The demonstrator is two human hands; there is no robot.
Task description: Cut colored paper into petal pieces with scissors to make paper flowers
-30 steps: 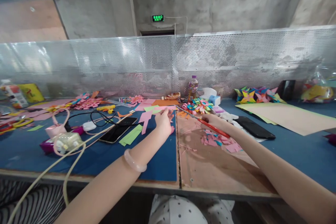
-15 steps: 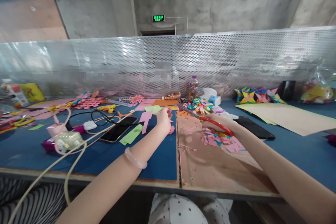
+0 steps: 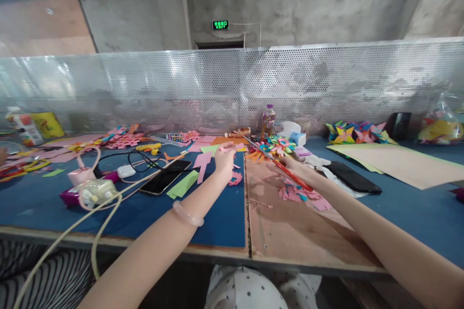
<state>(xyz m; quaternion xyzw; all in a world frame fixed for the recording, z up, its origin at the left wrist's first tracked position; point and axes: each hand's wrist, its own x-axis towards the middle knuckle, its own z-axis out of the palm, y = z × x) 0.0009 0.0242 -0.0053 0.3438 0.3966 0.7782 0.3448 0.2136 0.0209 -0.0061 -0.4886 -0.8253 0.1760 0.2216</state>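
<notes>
My left hand (image 3: 225,158) is closed on a small piece of pink paper (image 3: 239,147), held over the middle of the table. In my right hand (image 3: 297,170) are scissors with red handles (image 3: 295,178), their blades pointing up and left toward my left hand. A pink paper flower (image 3: 235,178) lies just below my left hand. Pink strips (image 3: 203,164) and green strips (image 3: 183,184) of paper rest to its left. Under my right hand is a heap of pink and blue paper scraps (image 3: 299,192).
A phone (image 3: 165,177) and a cable tangle with chargers (image 3: 97,193) lie on the left. Another black phone (image 3: 353,177) and large paper sheets (image 3: 402,161) are on the right. A drink bottle (image 3: 268,120) stands by the perforated metal screen (image 3: 203,82).
The scissors have turned in my right hand, so their handles show more edge-on. My left hand has shifted slightly, uncovering more of the pink flower. The view has shifted a little.
</notes>
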